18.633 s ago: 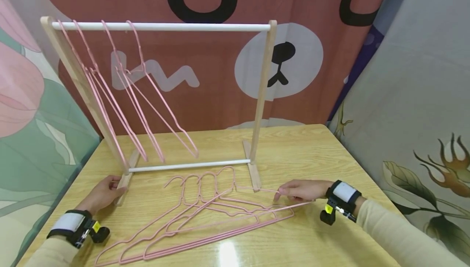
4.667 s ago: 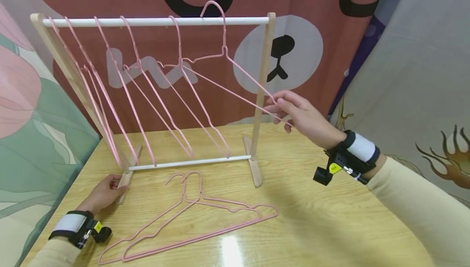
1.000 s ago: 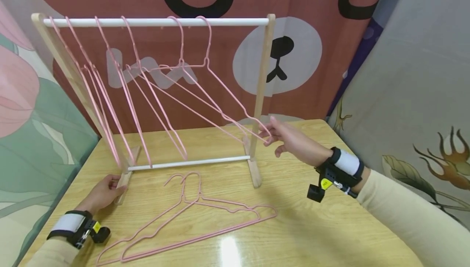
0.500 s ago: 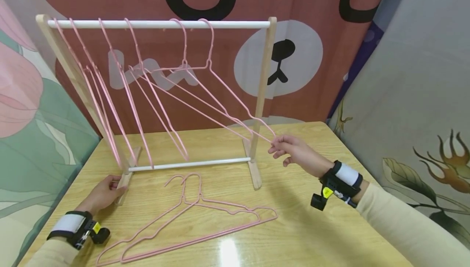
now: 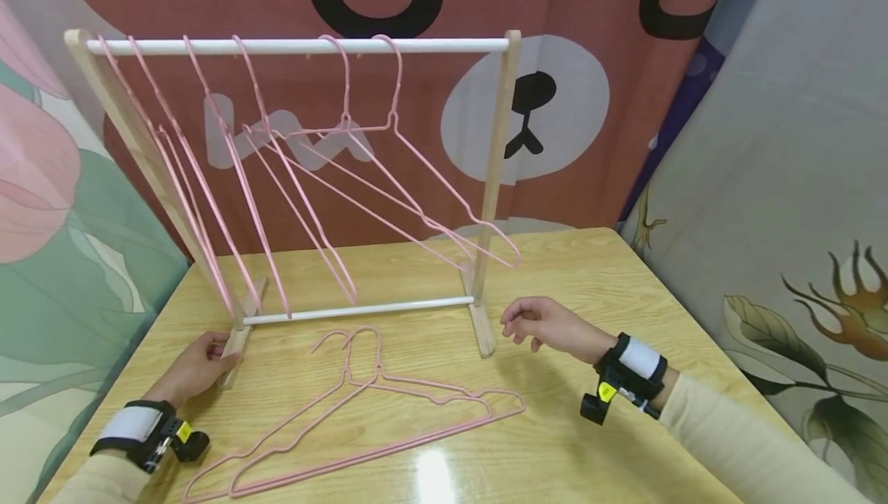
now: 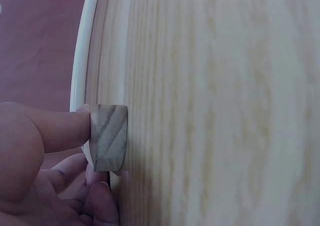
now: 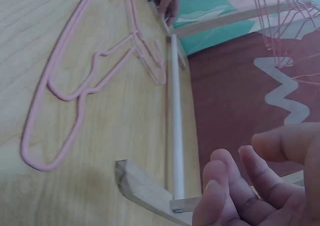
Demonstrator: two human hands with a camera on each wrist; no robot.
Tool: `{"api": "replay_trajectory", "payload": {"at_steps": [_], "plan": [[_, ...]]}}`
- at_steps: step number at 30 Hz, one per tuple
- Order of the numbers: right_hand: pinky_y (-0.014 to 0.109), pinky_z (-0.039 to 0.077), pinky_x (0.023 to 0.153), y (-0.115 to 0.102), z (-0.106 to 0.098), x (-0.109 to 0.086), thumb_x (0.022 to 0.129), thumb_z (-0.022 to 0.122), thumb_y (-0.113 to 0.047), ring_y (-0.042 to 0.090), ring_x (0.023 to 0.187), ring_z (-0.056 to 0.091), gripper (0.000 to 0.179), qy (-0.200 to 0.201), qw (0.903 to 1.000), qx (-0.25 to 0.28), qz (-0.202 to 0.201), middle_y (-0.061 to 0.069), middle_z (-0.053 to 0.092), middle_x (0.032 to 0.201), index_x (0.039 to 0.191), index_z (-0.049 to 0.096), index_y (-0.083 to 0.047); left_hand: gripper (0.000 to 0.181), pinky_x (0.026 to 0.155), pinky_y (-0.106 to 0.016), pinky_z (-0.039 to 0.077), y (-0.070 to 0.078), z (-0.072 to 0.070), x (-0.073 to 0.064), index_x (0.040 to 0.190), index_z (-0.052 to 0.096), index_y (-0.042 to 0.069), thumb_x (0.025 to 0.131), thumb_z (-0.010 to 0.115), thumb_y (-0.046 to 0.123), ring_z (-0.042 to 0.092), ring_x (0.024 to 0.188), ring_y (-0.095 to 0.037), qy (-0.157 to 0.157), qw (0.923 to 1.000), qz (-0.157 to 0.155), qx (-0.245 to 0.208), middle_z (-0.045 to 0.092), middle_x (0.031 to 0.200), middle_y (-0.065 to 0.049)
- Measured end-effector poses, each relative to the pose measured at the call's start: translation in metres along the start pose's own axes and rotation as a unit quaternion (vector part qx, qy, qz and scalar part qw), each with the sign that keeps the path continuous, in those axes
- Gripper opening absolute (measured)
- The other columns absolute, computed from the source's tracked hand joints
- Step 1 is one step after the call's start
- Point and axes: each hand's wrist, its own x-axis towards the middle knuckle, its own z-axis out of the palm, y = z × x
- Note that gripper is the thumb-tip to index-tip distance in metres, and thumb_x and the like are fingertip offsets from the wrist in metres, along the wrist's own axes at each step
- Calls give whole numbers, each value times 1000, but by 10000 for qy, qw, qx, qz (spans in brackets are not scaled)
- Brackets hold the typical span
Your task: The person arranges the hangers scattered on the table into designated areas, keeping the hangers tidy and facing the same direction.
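Observation:
My left hand [image 5: 194,369] grips the wooden foot [image 6: 110,138] of a small clothes rack at its left end, with the thumb on one side and the fingers beneath in the left wrist view. Several pink hangers hang from the rack's white top rail [image 5: 298,46]. The rightmost hanger [image 5: 399,72] hangs at a slant, one end near the right post. Two more pink hangers [image 5: 378,346] lie overlapping on the table in front. My right hand [image 5: 551,327] holds nothing; its fingers are loosely bent above the table, right of the rack's right foot [image 5: 482,330].
A white lower bar [image 5: 361,309] joins the rack's two feet. Behind the rack hangs a reddish-brown curtain [image 5: 388,203] with a bear print, and patterned cloth [image 5: 763,180] flanks the right side. The wooden table [image 5: 610,273] ends near both side cloths.
Since the oldest frame, two hangers have gone from the table onto the rail. My right hand has just let go of the rightmost hanger and lowered. My left hand stays put.

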Motion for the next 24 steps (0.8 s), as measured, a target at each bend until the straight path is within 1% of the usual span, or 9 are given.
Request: {"api": "replay_trajectory", "payload": {"at_steps": [3, 5, 7, 9, 11, 16, 18, 21, 24], "plan": [[35, 50, 67, 8, 7, 0, 104, 56, -12, 30, 89, 60, 19, -57, 9992, -368, -156, 10, 66, 98, 114, 62, 3, 52, 72, -32, 48, -1, 2, -1, 132, 35, -22, 101, 58, 13, 54, 97, -39, -12, 10000, 21, -16, 51, 109, -33], [34, 50, 69, 12, 13, 0, 103, 58, -11, 27, 88, 60, 17, 14, 9960, -822, -357, 6, 66, 96, 111, 63, 2, 53, 72, -32, 48, -1, 2, -1, 133, 35, -22, 101, 58, 14, 54, 97, -39, 4, 10000, 12, -10, 51, 109, -33], [31, 50, 71, 14, 21, 1, 101, 62, -11, 21, 86, 60, 12, 144, 9889, -1354, -600, 2, 65, 93, 107, 66, -1, 54, 71, -31, 48, -2, 2, 0, 133, 35, -22, 102, 58, 14, 54, 97, -39, 16, 10000, 23, -14, 51, 109, -33], [28, 49, 74, 16, 30, 1, 98, 67, -10, 14, 84, 59, 8, 264, 9795, -1836, -782, -3, 65, 92, 103, 67, -4, 53, 71, -31, 48, -3, 1, 0, 133, 35, -22, 102, 58, 14, 54, 97, -38, 26, 10000, 57, -27, 51, 109, -32], [28, 50, 75, 19, 38, 2, 96, 69, -9, 10, 85, 59, 8, 293, 9707, -2202, -916, -6, 65, 92, 103, 68, -6, 51, 71, -30, 47, -3, 1, 1, 133, 35, -22, 102, 57, 13, 54, 97, -37, 51, 10000, 81, -13, 52, 109, -31], [28, 51, 76, 27, 56, 4, 93, 74, -15, 9, 88, 59, 18, 143, 9586, -2669, -983, -7, 66, 97, 108, 68, -8, 51, 70, -30, 47, -5, 0, 2, 131, 36, -23, 102, 57, 13, 54, 95, -37, 68, 9998, 204, 14, 52, 106, -30], [29, 52, 78, 31, 61, 4, 92, 77, -18, 10, 90, 60, 21, 50, 9535, -2825, -1046, -5, 66, 99, 109, 69, -10, 51, 70, -31, 47, -5, 1, 2, 131, 36, -23, 102, 58, 14, 53, 94, -37, 67, 9998, 189, 16, 51, 106, -30], [29, 52, 82, 35, 68, 5, 90, 78, -22, 10, 93, 60, 24, -105, 9432, -3098, -1195, -4, 66, 102, 109, 69, -12, 51, 71, -31, 47, -5, 2, 3, 132, 36, -22, 102, 57, 14, 54, 96, -37, 69, 9999, 100, 5, 51, 107, -30], [28, 52, 83, 39, 73, 5, 91, 78, -24, 9, 93, 59, 25, -221, 9352, -3282, -1312, -6, 64, 103, 110, 68, -13, 52, 71, -32, 47, -5, 1, 4, 132, 36, -22, 103, 58, 15, 53, 96, -38, 43, 10000, 69, -24, 51, 107, -30]]}}
